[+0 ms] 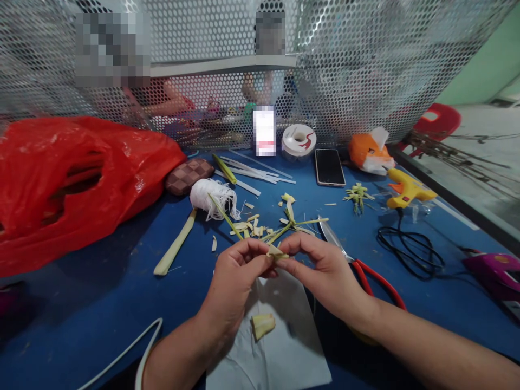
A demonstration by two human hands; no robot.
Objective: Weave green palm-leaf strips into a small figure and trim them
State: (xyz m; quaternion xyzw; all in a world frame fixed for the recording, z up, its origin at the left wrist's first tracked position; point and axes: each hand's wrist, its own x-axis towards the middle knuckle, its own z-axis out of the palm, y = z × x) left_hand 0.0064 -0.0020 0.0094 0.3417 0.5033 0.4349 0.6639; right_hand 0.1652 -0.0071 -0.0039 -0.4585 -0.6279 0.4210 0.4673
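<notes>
My left hand (pixel 239 271) and my right hand (pixel 320 268) meet above the blue table (pixel 101 303), both pinching a small folded piece of yellow-green palm leaf (pixel 277 251). Thin leaf strips (pixel 284 227) stick out from it toward the far side. Cut leaf scraps (pixel 249 225) lie just beyond my fingers. Under my wrists lies a white sheet (pixel 280 336) with a small folded leaf piece (pixel 262 325) on it.
Red-handled scissors (pixel 365 271) lie by my right hand. A yellow glue gun (pixel 406 189) with black cord, a phone (pixel 329 167), a tape roll (pixel 299 140), white string (pixel 213 196) and a red plastic bag (pixel 69 179) surround them. People sit behind the perforated metal screen (pixel 357 65).
</notes>
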